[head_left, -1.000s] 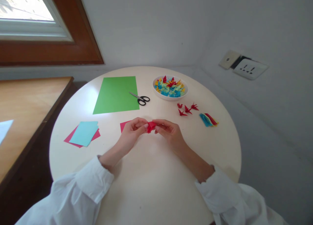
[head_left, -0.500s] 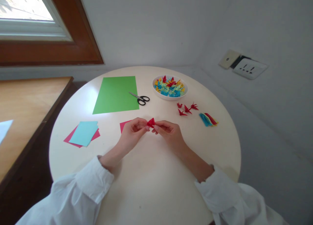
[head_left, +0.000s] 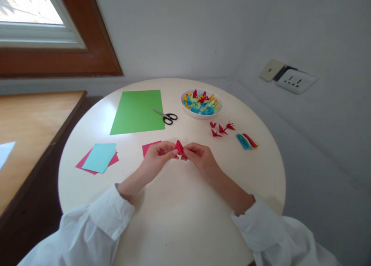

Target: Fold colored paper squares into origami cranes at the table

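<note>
Between both hands, above the middle of the round table, is a small piece of folded red paper (head_left: 179, 148) with its point upward. My left hand (head_left: 159, 155) pinches its left side between thumb and fingers. My right hand (head_left: 200, 156) grips the right side the same way. Partly hidden behind my left hand lies a pink-red paper square (head_left: 148, 146). Several red paper cranes (head_left: 222, 129) rest on the table to the right, beyond my right hand.
A white bowl (head_left: 199, 114) holds many coloured paper cranes. Black-handled scissors (head_left: 168, 118) overlap a green sheet (head_left: 138, 111). Blue and pink paper squares (head_left: 99, 158) lie at left, and a bundle of coloured strips (head_left: 246, 141) at right. A wall socket (head_left: 296, 80) is on the right.
The folded red paper has been turned in the fingers: its broad flat face has given way to a narrower upright point with layered edges. Both hands stay in nearly the same place.
</note>
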`<control>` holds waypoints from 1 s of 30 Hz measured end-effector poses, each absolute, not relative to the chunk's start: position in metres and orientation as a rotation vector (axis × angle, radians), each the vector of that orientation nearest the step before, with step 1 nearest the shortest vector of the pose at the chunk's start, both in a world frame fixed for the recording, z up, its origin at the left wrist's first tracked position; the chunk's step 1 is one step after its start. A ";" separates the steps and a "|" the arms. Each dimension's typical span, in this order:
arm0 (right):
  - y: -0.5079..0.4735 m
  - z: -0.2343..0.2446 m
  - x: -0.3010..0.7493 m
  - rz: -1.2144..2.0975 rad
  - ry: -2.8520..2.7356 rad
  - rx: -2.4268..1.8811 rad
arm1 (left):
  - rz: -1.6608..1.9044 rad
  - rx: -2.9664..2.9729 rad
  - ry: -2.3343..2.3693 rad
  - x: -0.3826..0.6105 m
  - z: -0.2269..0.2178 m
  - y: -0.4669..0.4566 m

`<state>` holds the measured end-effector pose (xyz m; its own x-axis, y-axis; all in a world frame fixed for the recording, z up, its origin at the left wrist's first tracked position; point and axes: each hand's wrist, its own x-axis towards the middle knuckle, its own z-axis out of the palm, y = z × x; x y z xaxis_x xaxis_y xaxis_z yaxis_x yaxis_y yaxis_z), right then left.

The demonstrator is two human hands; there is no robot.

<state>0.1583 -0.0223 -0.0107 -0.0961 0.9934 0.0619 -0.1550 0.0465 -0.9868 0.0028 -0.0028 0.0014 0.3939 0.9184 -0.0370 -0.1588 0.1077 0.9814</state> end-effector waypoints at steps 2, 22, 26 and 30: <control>-0.023 -0.012 0.157 1.230 -1.220 -1.014 | 0.925 1.205 0.802 0.003 0.001 -0.003; -0.022 -0.018 0.149 1.171 -1.094 -1.007 | 1.095 1.392 0.916 0.005 -0.001 -0.006; -0.023 -0.015 0.149 1.177 -1.088 -1.074 | 1.091 1.406 0.896 0.005 -0.002 -0.008; -0.023 -0.013 0.150 1.160 -1.084 -1.079 | 1.114 1.457 0.937 0.006 -0.003 -0.009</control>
<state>0.1496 -0.0234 -0.0133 0.0823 0.9938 0.0753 -0.1420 0.0864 -0.9861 0.0055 -0.0092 -0.0028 0.2662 0.9505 0.1604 -0.0048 -0.1651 0.9863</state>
